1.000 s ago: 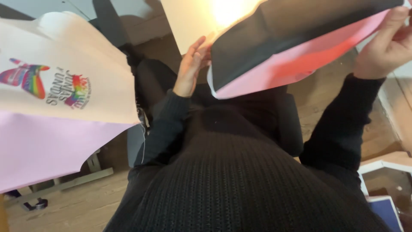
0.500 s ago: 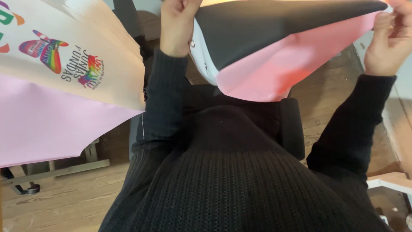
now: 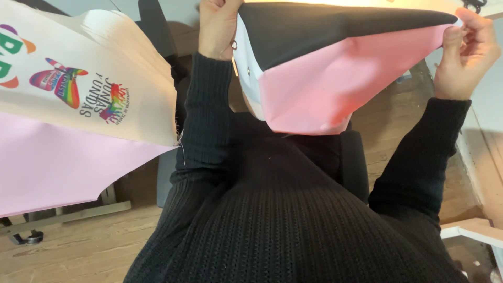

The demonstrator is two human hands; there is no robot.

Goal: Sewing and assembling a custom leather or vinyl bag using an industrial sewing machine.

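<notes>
I hold a black and pink fabric piece (image 3: pixel 335 73) stretched out in front of me, raised near the top of the view. My left hand (image 3: pixel 217 26) pinches its left corner, where a white edge with a small eyelet shows. My right hand (image 3: pixel 466 52) grips its right corner. The cloth sags between the two hands, black on top and pink below. Both my arms wear black knitted sleeves.
A cream cloth with colourful prints (image 3: pixel 89 84) lies over a pink sheet (image 3: pixel 63 162) on a surface at the left. A black chair (image 3: pixel 351 162) is under me, on a wooden floor (image 3: pixel 68 251). White furniture (image 3: pixel 471 230) stands at the lower right.
My left hand rose and took hold of the cloth's left corner. The fabric is now pulled wider and higher between both hands, and the view tilted slightly.
</notes>
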